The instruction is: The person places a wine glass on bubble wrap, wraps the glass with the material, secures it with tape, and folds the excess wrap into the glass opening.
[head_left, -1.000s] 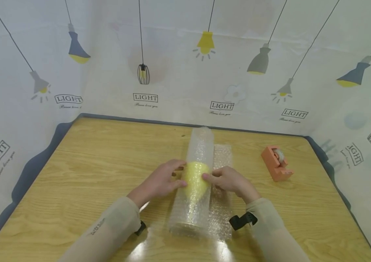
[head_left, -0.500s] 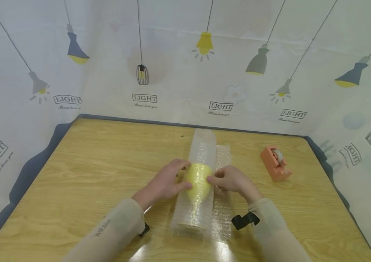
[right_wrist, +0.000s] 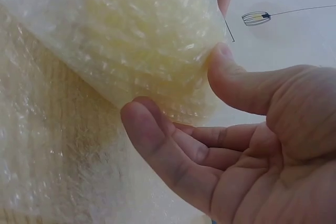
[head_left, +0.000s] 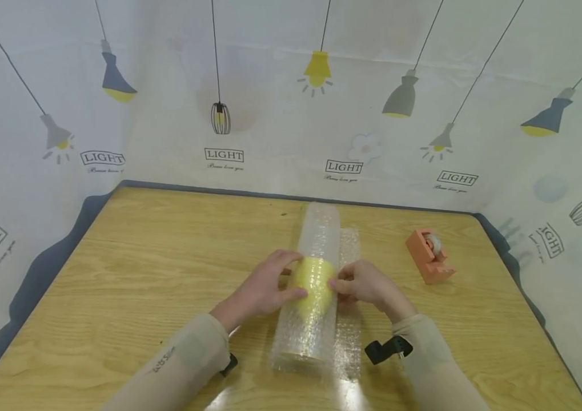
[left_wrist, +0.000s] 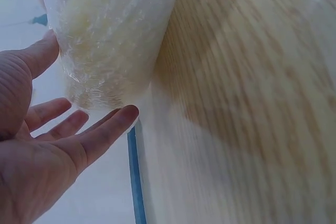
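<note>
A roll of clear bubble wrap [head_left: 308, 337] lies lengthwise on the wooden table, wound around a yellow tapered thing [head_left: 316, 282]; the layers blur its kind. From the left side, my left hand [head_left: 260, 285] holds the roll, thumb on top and fingertips against its side. My right hand [head_left: 370, 285] holds the opposite side between thumb and curled fingers. In the left wrist view, the thumb [left_wrist: 39, 53] touches the wrapped bundle [left_wrist: 110, 40] and the fingers reach under its edge. The right wrist view has the index finger [right_wrist: 163, 150] bent below the bundle [right_wrist: 136, 40].
A flat strip of unrolled bubble wrap [head_left: 348, 342] lies right of the roll. Farther right stands an orange tape dispenser [head_left: 428, 257] with a roll of clear tape. Lamp-printed cloth [head_left: 270, 114] hangs behind the table [head_left: 167, 245].
The roll has turned slightly and shifted to the right over the flat strip, less of which shows now. Both hands moved with it. The dispenser stays in place on the table.
</note>
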### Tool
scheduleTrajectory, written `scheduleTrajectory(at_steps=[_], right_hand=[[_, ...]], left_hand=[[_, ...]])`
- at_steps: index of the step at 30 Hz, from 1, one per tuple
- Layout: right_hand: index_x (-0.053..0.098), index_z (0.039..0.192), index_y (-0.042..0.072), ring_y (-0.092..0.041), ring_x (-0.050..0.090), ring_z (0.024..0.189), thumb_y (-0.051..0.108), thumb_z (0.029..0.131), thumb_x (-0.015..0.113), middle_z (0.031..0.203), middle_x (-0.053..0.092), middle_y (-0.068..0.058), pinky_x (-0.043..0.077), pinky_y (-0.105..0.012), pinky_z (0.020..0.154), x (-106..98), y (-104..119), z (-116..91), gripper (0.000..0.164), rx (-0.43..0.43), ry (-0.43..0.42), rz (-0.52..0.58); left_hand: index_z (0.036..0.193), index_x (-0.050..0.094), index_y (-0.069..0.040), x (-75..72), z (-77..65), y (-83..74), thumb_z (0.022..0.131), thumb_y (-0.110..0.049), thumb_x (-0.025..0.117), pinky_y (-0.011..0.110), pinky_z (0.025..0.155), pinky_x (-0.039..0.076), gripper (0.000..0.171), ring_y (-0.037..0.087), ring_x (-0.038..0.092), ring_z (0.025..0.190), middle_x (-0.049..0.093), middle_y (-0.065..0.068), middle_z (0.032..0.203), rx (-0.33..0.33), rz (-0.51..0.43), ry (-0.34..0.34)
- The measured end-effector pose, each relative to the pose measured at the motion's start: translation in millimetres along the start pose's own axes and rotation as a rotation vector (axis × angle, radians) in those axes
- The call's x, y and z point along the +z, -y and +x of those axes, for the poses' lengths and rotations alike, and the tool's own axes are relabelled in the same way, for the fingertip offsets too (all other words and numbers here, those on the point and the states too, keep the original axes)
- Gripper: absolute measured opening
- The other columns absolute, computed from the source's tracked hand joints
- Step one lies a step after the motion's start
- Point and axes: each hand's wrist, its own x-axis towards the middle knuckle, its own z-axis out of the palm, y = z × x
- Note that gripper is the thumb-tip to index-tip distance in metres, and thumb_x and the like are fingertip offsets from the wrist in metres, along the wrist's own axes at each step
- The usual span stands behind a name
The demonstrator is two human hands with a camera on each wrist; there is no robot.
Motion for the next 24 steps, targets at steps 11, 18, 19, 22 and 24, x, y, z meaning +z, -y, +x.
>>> scheduleTrajectory(at_steps=[11,18,19,22,24], right_hand=[[0.066,0.11,-0.017,-0.024,0.074,0.081,0.006,0.103,0.061,0.098,0.072,-0.02,0.064,-0.044,0.081,7.8,-5.0,8.1,0.025,-0.143,0.034,0.073],[0.066,0.114,-0.016,-0.02,0.073,0.084,0.005,0.103,0.06,0.11,0.071,-0.024,0.063,-0.041,0.086,12.1,-5.9,12.1,0.025,-0.139,0.019,0.067],[0.066,0.114,-0.016,-0.02,0.073,0.085,0.006,0.103,0.061,0.111,0.072,-0.024,0.062,-0.041,0.086,12.1,-6.0,12.8,0.025,-0.135,0.013,0.054],[0.067,0.114,-0.015,-0.022,0.073,0.087,0.006,0.102,0.062,0.108,0.073,-0.023,0.062,-0.041,0.087,10.4,-6.3,14.3,0.026,-0.14,-0.004,0.01],[0.067,0.114,-0.015,-0.023,0.072,0.089,0.007,0.101,0.064,0.106,0.073,-0.022,0.061,-0.04,0.087,9.1,-6.5,15.2,0.026,-0.142,-0.021,-0.022]], left_hand=[[0.15,0.048,-0.008,-3.4,-1.4,-0.5,0.089,-0.031,0.083,0.043,0.097,0.057,0.074,0.028,0.061,0.118,0.049,0.011,0.147,-0.002,0.049,-0.053],[0.151,0.049,-0.012,-4.9,-1.4,1.6,0.087,-0.034,0.085,0.042,0.097,0.056,0.077,0.027,0.06,0.118,0.049,0.007,0.147,-0.005,0.061,-0.078],[0.151,0.049,-0.012,-4.7,-1.1,2.1,0.087,-0.034,0.085,0.042,0.097,0.056,0.077,0.027,0.06,0.118,0.049,0.007,0.146,-0.003,0.061,-0.082],[0.15,0.05,-0.012,-3.7,0.4,3.6,0.087,-0.035,0.085,0.043,0.096,0.056,0.076,0.027,0.059,0.117,0.049,0.008,0.145,0.016,0.057,-0.094],[0.15,0.051,-0.012,-2.7,1.5,4.1,0.087,-0.037,0.085,0.043,0.097,0.055,0.076,0.027,0.058,0.118,0.049,0.008,0.146,0.021,0.067,-0.097]])
